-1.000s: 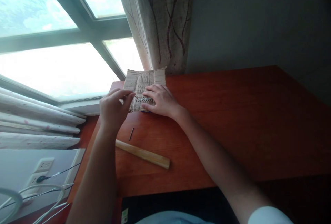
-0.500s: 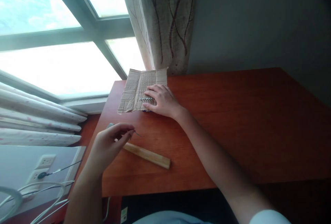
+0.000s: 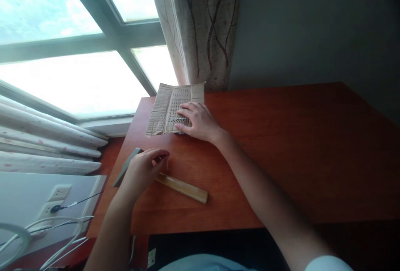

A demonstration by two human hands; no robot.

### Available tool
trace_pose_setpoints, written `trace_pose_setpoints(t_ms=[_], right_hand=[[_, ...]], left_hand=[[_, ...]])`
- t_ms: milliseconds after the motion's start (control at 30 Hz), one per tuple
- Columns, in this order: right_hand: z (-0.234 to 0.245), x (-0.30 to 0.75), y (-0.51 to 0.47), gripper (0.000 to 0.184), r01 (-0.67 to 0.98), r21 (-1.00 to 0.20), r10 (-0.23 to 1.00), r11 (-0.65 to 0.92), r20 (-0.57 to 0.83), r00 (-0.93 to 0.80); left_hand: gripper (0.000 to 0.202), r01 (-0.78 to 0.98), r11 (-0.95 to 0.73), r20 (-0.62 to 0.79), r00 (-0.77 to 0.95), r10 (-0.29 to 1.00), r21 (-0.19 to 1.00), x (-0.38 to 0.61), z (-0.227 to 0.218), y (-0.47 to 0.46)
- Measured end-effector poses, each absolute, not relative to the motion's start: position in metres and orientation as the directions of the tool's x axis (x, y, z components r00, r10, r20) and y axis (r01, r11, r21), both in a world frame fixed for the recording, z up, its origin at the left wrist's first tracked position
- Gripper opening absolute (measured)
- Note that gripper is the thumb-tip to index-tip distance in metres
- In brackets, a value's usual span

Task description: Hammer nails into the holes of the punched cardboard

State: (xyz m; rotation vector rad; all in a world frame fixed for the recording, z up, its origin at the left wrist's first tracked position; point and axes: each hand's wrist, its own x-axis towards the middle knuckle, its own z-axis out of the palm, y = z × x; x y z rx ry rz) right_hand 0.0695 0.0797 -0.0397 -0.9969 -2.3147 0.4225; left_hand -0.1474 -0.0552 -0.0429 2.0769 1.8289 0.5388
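Nail [image 3: 167,165]: thin, dark, pinched by closed left hand [image 3: 145,171] just beside wooden-handled hammer [image 3: 183,188].
Cardboard [image 3: 165,110]: corrugated, hole-dotted, pressed onto red-brown counter [image 3: 281,146] by flat, spread right hand [image 3: 198,121].

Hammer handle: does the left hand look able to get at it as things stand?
Probably yes. The left hand lies right over the hammer handle, with nothing between them; but its fingertips seem to pinch a small nail, which would hamper a grip.

A home room: curtain [image 3: 203,25], window [image 3: 78,54], wooden desk [image 3: 281,146].
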Motion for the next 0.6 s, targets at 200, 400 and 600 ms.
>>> trace_pose_setpoints(t_ms=[200,400,600], right_hand=[[-0.041,0.069,0.080,0.048,0.552,-0.488,0.735,0.676,0.392,-0.553],[-0.041,0.069,0.080,0.046,0.555,-0.488,0.737,0.674,0.393,-0.550],[-0.041,0.070,0.080,0.046,0.552,-0.495,0.739,0.671,0.386,-0.553]], left_hand=[[0.026,0.939,-0.115,0.099,0.087,0.991,0.324,-0.138,-0.043,-0.050],[0.023,0.869,-0.088,0.269,-0.054,0.962,0.488,-0.134,-0.027,-0.059],[0.020,0.766,-0.119,0.415,-0.204,0.887,0.632,-0.123,-0.008,-0.049]])
